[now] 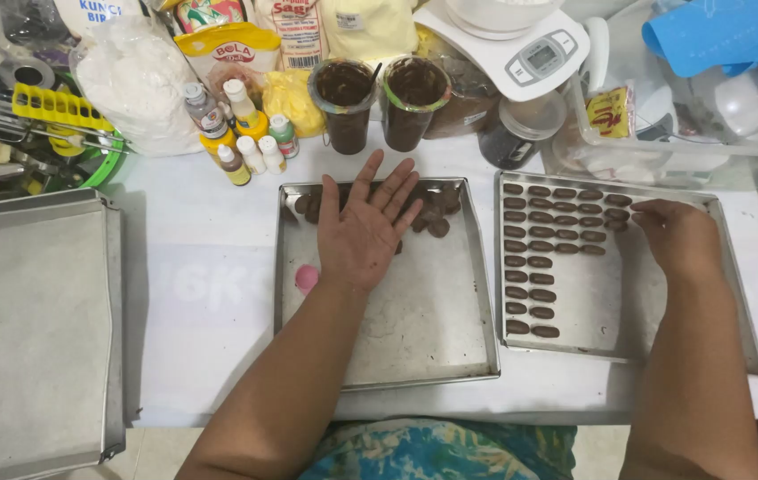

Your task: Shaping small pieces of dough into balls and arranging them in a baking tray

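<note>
white desk [201, 293] holds two trays; left hand [363, 233] hovers flat, fingers spread, over middle tray [414, 329]; right hand [677, 236], fingers curled, touches cookies [614, 213] at 2 o'clock.

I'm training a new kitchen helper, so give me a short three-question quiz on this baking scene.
1. True or false: the left hand lies palm up over the middle tray.
2. Which tray holds the brown pieces in neat rows? A) left tray B) middle tray C) right tray
3. Fill in: the right hand rests at the ___ end of the rows.

Key: 1 true; 2 C; 3 far right
</note>
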